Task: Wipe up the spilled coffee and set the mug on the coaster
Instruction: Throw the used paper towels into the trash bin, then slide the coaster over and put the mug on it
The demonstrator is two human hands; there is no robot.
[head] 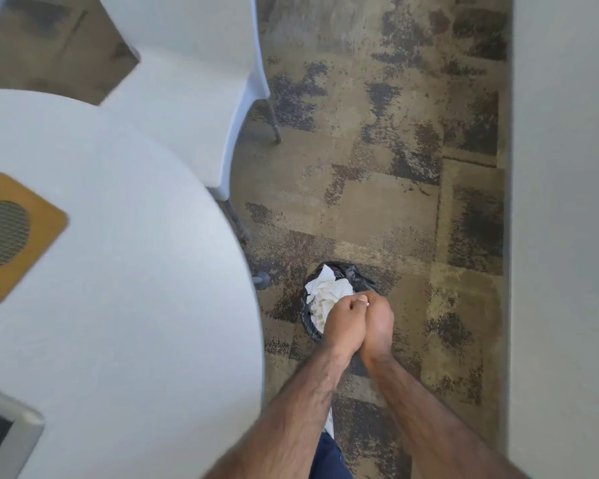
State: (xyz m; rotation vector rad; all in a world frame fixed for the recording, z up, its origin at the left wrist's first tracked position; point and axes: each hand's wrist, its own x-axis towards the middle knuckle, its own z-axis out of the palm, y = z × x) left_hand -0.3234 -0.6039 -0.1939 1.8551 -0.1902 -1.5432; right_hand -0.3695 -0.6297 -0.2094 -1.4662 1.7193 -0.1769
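Note:
My left hand [341, 323] and my right hand [379, 321] are pressed together, fingers curled, over a small bin with a black liner [308, 326] on the carpet. Crumpled white paper towels [327, 292] lie in the bin. A tiny white speck shows between my fingertips; I cannot tell what it is. A tan square coaster [45, 216] with a dark round mesh centre lies on the round white table [135, 305], at the frame's left edge. No mug or spill is in view.
A white chair [194, 98] stands at the table's far side, its legs on the patterned carpet. A grey laptop corner [18, 430] sits at the table's near left. A pale wall [564, 236] runs along the right.

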